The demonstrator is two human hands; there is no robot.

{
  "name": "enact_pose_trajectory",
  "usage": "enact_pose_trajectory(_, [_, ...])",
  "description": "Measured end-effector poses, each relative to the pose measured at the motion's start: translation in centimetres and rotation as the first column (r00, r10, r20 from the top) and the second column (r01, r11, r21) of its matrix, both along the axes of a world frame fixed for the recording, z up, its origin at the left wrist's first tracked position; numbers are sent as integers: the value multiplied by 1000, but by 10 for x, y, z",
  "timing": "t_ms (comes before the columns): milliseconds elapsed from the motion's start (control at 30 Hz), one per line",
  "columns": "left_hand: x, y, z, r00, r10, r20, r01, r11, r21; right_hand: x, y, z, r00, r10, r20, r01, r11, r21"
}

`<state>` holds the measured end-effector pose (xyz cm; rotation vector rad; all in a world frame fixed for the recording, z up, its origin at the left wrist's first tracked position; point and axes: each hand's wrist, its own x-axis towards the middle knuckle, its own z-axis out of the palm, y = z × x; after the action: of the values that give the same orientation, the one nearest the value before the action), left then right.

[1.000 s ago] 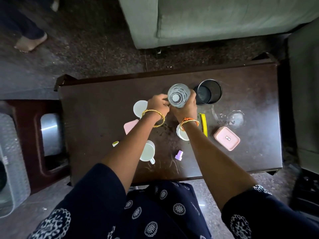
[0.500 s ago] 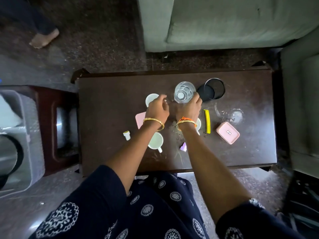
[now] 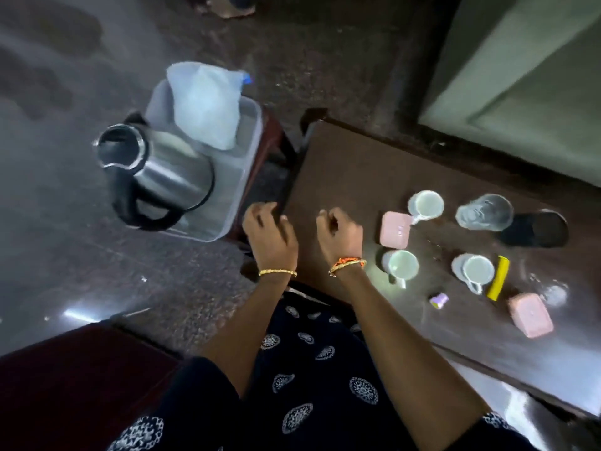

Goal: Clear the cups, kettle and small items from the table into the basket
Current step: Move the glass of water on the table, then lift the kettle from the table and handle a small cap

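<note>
The steel kettle [image 3: 162,170] lies tilted in the clear plastic basket [image 3: 250,151] left of the dark table [image 3: 341,167]. My left hand [image 3: 270,232] hovers at the table's left edge beside the basket, fingers apart and empty. Just right of it, my right hand [image 3: 338,236] is over the table with fingers curled; nothing shows in it. On the table stand three white mugs [image 3: 426,205] [image 3: 401,266] [image 3: 476,270], a clear glass [image 3: 484,211], a black cup [image 3: 536,229], two pink boxes [image 3: 395,229] [image 3: 530,315], a yellow stick [image 3: 497,276] and a small purple item [image 3: 439,300].
A white plastic bag [image 3: 205,102] rests in the far end of the basket, which sits on a reddish-brown stool [image 3: 276,131]. A green sofa [image 3: 520,76] stands beyond the table. A dark red seat [image 3: 65,385] is at lower left. A person's foot [image 3: 231,4] shows at the top.
Both hands have let go of the glass and moved left to the table's end near the basket. My view has swung left, bringing the kettle and basket into sight.
</note>
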<state>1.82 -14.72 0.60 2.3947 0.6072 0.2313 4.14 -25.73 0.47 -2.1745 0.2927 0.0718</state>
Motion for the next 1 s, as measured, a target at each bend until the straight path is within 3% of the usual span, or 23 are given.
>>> enact_pose_trajectory(133, [-18,84,7,917,354,183,-361,933,4,10,89,20,971,237,-2,-236,967,100])
enact_pose_trajectory(267, [-30,148,13,824,538,177,-506,840,-193,14,172,35,911,374,-175,-292,884,366])
enact_pose_trajectory(367, [-30,179,3,723,688,58,-633,694,-343,16,214,43,858,418,-300,-224,828,514])
enact_pose_trajectory(433, [-29,197,-8,617,767,-178,-746,497,-444,17,240,47,802,451,-392,-170,801,573])
enact_pose_trajectory(500, [-28,209,-15,605,705,-370,-772,405,-490,15,261,51,738,486,-467,-134,785,605])
enact_pose_trajectory(600, [-26,221,-20,685,604,-408,-707,414,-573,13,287,55,703,483,-523,-47,765,643])
enact_pose_trajectory(667, [-23,224,-21,704,583,-405,-683,399,-612,15,298,53,733,427,-530,14,769,639])
enact_pose_trajectory(800, [-22,226,-25,673,585,-453,-684,259,-682,18,309,46,775,329,-540,51,818,572])
enact_pose_trajectory(1000, [-15,227,-28,659,614,-433,-674,229,-702,19,291,37,864,280,-418,-34,862,505])
